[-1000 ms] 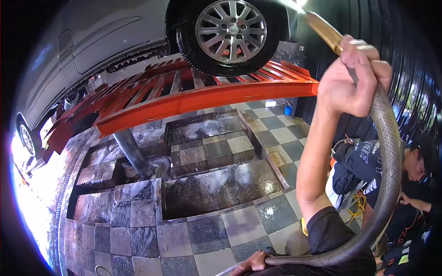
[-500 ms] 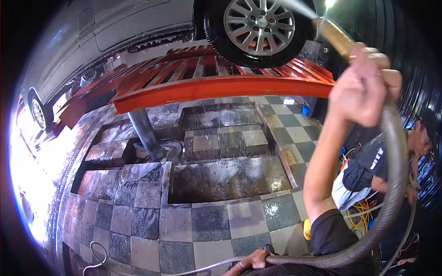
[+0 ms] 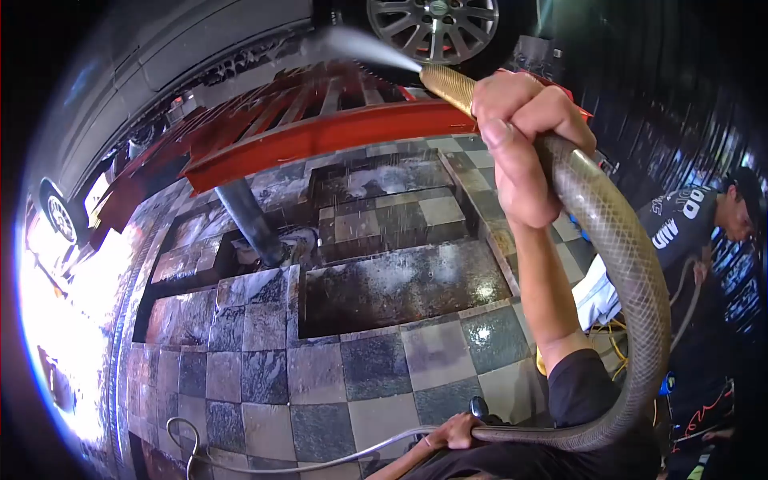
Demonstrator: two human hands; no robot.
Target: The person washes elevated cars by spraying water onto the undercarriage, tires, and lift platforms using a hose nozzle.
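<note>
My right hand is raised at the upper right and wrapped round a thick, mesh-patterned hose. From its gold-coloured tip a white jet of water sprays left, in front of a car wheel. The hose curves down past my right arm to the bottom of the view. There, my left hand is closed round it near my lap. A thinner stretch of hose runs left from that hand along the tiled floor.
A grey car stands raised on a red lift ramp with a metal post. Below are recessed pits in wet chequered tiles. To my right, a person in a dark shirt bends forward, holding a thin hose.
My right hand has moved left and slightly down in view, bringing the hose tip and jet left, to below the wheel's hub. My left hand still grips the hose.
</note>
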